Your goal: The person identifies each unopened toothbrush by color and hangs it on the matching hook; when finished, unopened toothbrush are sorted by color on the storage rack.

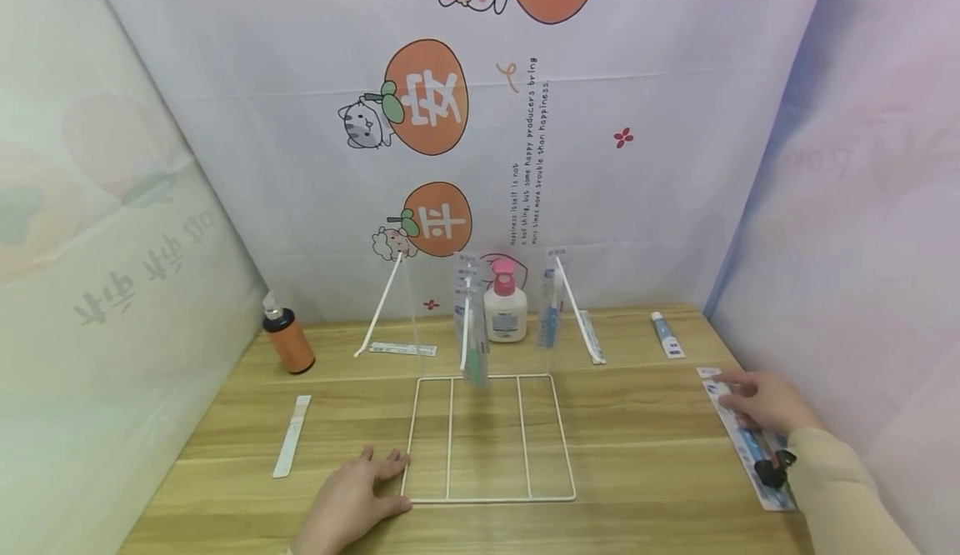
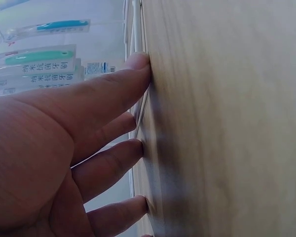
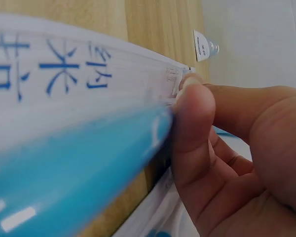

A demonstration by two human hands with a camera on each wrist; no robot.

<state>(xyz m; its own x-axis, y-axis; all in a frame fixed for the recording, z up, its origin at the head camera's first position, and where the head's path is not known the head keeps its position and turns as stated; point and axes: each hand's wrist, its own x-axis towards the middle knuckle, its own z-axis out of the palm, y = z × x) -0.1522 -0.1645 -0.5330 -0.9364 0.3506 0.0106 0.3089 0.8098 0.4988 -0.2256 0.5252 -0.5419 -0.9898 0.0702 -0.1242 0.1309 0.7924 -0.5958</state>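
The left hand [image 1: 352, 501] lies flat, fingers straight, steadying the white wire rack [image 1: 491, 438] on the table [image 1: 645, 422], while the right hand [image 1: 765, 401] pinches a packaged toothbrush [image 1: 746, 438] at the right edge (pick-up stage, I'd judge), which next needs lifting to the rack's hooks.

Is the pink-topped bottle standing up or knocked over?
Standing up. The pump bottle sits upright on the table at the back wall, pink top upward, behind the white wire rack.
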